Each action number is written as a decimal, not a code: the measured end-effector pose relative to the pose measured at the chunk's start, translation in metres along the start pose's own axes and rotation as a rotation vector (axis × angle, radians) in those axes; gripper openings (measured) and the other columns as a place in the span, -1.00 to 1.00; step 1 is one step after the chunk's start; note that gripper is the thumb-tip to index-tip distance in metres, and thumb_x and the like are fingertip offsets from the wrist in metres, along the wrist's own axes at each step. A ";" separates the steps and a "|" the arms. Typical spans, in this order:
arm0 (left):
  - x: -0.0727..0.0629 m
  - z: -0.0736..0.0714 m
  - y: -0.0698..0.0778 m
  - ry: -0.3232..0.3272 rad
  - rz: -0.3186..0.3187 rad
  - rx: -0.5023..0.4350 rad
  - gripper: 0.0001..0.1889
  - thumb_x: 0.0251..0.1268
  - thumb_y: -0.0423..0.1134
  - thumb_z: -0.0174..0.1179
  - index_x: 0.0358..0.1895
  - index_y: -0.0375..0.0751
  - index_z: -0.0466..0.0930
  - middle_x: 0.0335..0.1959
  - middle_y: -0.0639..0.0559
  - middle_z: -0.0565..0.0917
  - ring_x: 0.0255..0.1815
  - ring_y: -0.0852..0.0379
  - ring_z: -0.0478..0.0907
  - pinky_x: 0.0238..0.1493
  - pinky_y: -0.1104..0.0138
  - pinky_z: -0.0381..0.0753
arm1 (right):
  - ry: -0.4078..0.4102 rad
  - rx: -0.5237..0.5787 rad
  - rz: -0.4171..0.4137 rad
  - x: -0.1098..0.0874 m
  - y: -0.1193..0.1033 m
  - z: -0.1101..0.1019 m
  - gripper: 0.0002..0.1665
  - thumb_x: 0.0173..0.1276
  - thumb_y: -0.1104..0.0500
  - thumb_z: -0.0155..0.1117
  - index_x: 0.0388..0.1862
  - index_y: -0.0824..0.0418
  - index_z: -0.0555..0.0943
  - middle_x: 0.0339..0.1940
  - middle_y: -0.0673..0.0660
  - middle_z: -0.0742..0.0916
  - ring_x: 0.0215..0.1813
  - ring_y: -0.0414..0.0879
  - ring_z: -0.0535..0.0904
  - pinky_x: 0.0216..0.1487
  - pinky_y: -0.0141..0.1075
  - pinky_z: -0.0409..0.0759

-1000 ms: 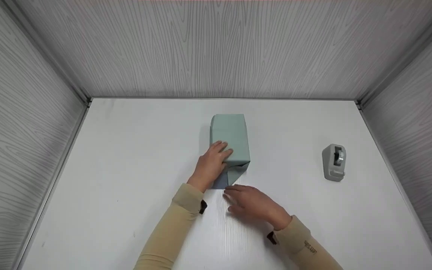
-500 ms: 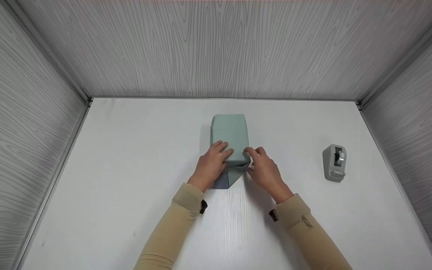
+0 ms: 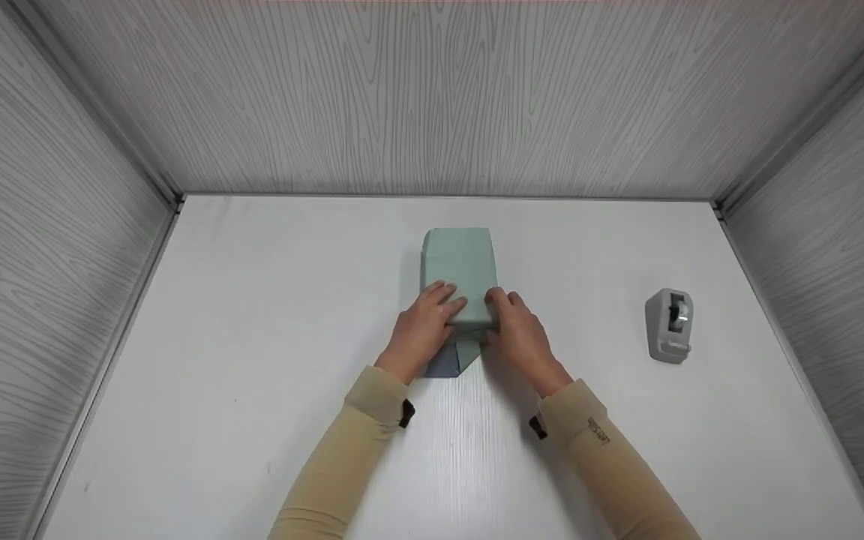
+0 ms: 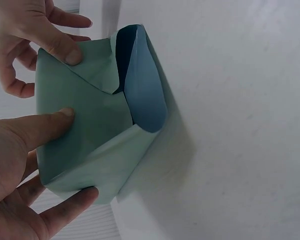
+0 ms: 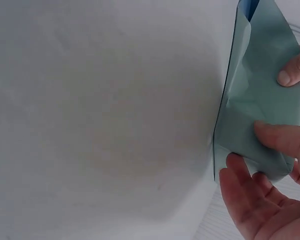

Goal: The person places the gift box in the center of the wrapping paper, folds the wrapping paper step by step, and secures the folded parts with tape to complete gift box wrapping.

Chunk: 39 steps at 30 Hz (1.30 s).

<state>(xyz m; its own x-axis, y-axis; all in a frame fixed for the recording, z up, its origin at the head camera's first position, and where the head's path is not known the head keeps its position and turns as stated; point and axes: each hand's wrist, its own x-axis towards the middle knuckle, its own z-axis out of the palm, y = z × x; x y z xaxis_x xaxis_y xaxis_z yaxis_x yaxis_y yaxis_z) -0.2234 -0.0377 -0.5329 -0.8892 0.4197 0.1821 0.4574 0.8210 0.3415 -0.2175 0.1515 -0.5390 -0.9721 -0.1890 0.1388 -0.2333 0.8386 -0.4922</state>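
Head view has both my hands at the near end of a green wrapped package that lies at the middle of the table (image 3: 252, 360). My left hand (image 3: 418, 334) is partly closed round the package's left side, fingers spread over the top, thumb against the end face; my right hand (image 3: 523, 341) is curled over the right near corner, thumb on the end too. I judge that I hold the package (image 3: 462, 259) from both sides to steady it and keep the tucked paper at this end from springing out. Its long axis runs away from me toward the back wall (image 3: 432, 97), the folded end facing me, with a tapering flap (image 4: 147, 85), blue inside, pointing my way. Well apart to the right, the tape dispenser (image 3: 670, 326) stands untouched, probably put there to leave working room yet remain reachable.
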 end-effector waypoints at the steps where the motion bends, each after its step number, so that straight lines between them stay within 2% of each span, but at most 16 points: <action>1: 0.000 0.000 0.000 0.000 -0.001 -0.003 -0.49 0.25 -0.26 0.36 0.29 -0.02 0.55 0.40 -0.01 0.38 0.47 0.01 0.19 0.12 0.07 0.54 | 0.000 0.004 0.007 0.000 0.000 0.001 -0.32 0.11 0.39 0.49 0.16 0.10 0.41 -0.08 0.26 0.59 -0.18 0.18 0.64 -0.21 0.01 0.62; 10: 0.000 0.001 -0.001 -0.006 0.002 -0.015 -0.48 0.27 -0.26 0.35 0.31 -0.02 0.53 0.41 -0.02 0.37 0.48 0.01 0.18 0.17 0.07 0.51 | -0.017 0.042 -0.010 0.001 0.005 0.001 -0.32 0.14 0.33 0.51 0.17 0.12 0.38 -0.06 0.27 0.61 -0.12 0.16 0.64 -0.14 0.00 0.60; 16: 0.000 0.001 0.000 -0.014 -0.008 -0.031 -0.49 0.27 -0.25 0.34 0.31 -0.02 0.54 0.42 -0.02 0.36 0.48 0.00 0.18 0.17 0.07 0.50 | -0.088 0.270 0.030 -0.006 0.013 -0.008 -0.44 0.29 0.31 0.39 0.18 0.19 0.34 -0.12 0.26 0.60 -0.11 0.08 0.66 -0.14 -0.10 0.64; 19: 0.000 0.002 0.000 -0.007 -0.012 -0.031 -0.49 0.25 -0.26 0.35 0.30 -0.02 0.54 0.41 -0.01 0.37 0.47 0.01 0.18 0.15 0.07 0.52 | -0.087 0.324 0.052 -0.014 0.016 -0.013 -0.58 0.35 0.30 0.32 0.10 0.26 0.38 -0.16 0.25 0.59 -0.11 0.06 0.67 -0.12 -0.11 0.64; 22: 0.000 0.002 0.000 0.016 0.000 -0.025 -0.48 0.22 -0.28 0.38 0.28 -0.02 0.56 0.38 -0.02 0.40 0.46 0.00 0.21 0.11 0.07 0.55 | -0.071 0.255 0.038 -0.024 0.016 -0.018 -0.74 0.36 0.28 0.31 -0.04 0.29 0.49 -0.18 0.19 0.62 -0.10 0.01 0.65 -0.10 -0.14 0.63; 25: 0.000 0.002 -0.001 0.034 0.013 -0.025 -0.48 0.20 -0.30 0.39 0.27 -0.03 0.57 0.37 -0.02 0.42 0.45 0.00 0.22 0.09 0.08 0.57 | -0.094 0.165 -0.018 -0.031 0.012 -0.020 -0.84 0.35 0.30 0.29 -0.11 0.30 0.59 -0.20 0.12 0.67 -0.11 -0.02 0.64 -0.10 -0.14 0.61; 31: -0.001 0.001 -0.001 0.012 0.010 -0.032 -0.49 0.25 -0.29 0.35 0.29 -0.04 0.55 0.39 -0.02 0.39 0.47 0.00 0.20 0.16 0.08 0.51 | -0.217 0.109 -0.105 -0.033 0.006 -0.015 -0.71 0.39 0.38 0.21 0.07 0.34 0.62 -0.05 0.17 0.70 0.05 0.01 0.62 0.05 -0.10 0.57; 36: -0.001 0.001 -0.001 0.008 0.008 -0.035 -0.49 0.26 -0.29 0.35 0.30 -0.03 0.54 0.40 -0.02 0.39 0.47 0.00 0.19 0.17 0.07 0.50 | -0.251 0.071 -0.127 -0.031 0.004 -0.013 -0.67 0.41 0.38 0.19 0.14 0.32 0.58 0.09 0.21 0.66 0.18 0.05 0.57 0.15 -0.08 0.52; 39: -0.001 0.001 -0.001 0.005 -0.005 -0.035 -0.49 0.27 -0.28 0.34 0.31 -0.02 0.53 0.41 0.00 0.38 0.48 0.02 0.17 0.16 0.06 0.51 | -0.274 0.010 -0.203 -0.032 0.005 -0.012 -0.63 0.42 0.38 0.17 0.19 0.33 0.54 0.15 0.21 0.63 0.20 0.05 0.55 0.16 -0.08 0.52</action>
<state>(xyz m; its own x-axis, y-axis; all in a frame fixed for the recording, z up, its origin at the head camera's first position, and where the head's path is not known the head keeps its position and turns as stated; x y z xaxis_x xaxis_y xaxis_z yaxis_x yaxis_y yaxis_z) -0.2232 -0.0380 -0.5342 -0.8914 0.4139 0.1846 0.4532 0.8092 0.3741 -0.1874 0.1677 -0.5357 -0.8756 -0.4830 -0.0002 -0.4219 0.7650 -0.4867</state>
